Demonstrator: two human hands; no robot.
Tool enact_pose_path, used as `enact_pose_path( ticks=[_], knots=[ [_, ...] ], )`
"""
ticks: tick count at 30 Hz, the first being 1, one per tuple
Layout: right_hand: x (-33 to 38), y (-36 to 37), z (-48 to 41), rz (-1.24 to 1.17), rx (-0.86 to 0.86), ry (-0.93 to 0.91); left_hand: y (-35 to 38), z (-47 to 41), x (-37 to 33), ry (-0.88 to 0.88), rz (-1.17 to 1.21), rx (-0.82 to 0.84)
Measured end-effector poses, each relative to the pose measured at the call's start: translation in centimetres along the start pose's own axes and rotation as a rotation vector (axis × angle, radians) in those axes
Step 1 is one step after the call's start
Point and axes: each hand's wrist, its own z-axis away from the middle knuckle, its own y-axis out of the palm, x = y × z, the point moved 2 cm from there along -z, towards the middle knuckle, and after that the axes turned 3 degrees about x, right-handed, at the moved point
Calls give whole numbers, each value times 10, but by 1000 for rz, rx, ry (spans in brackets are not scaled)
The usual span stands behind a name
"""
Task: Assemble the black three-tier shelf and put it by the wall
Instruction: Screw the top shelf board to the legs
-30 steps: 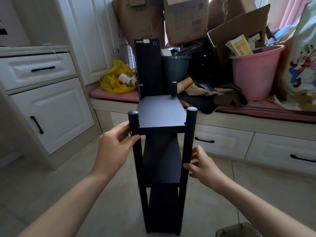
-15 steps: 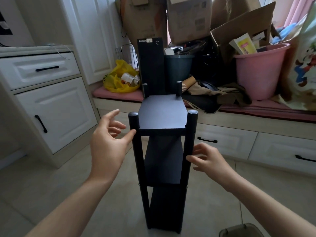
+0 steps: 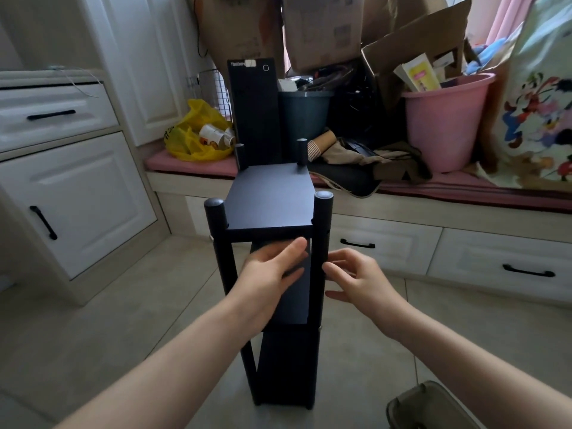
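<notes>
The black three-tier shelf (image 3: 269,199) stands upright, tall and narrow.

Our left hand (image 3: 269,275) covers part of the middle tier of the shelf (image 3: 269,199). We cannot tell whether its fingertips touch the right front post (image 3: 322,224) or the underside of the top board. Our right hand (image 3: 356,278) lies just beside that post, and we cannot make out whether they touch. The bottom tier sits in shadow, so we cannot read its surface. The shelf's back left post blends into the black computer tower (image 3: 253,113) behind it, whose label is too small to read in full. A greyish container (image 3: 430,407) is cut off by the bottom edge, the cartoon bag (image 3: 541,113) by the right edge, and the cardboard boxes (image 3: 322,26) by the top.
</notes>
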Motion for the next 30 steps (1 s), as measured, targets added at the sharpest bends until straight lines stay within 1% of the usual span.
enact_pose_path(
  ticks=[3, 5, 9, 13, 18, 22, 30],
  knots=[
    [0, 2, 2, -46, -13, 11, 3, -10, -1, 32, 136, 21],
    [-1, 2, 3, -61, -13, 12, 3, -15, -2, 72, 150, 43],
    [1, 1, 3, -75, 6, 11, 2, -18, -1, 118, 116, 82],
    [3, 2, 1, -49, 26, 0, -1, -18, -2, 152, 32, 106],
    [5, 3, 1, -54, 65, -1, -1, -17, -3, 148, -54, 128],
    [7, 3, 1, -71, 68, 33, -1, -16, -5, 143, -68, 142],
    [5, 5, 5, -89, 20, 74, -2, -16, -3, 137, -56, 145]
  ],
)
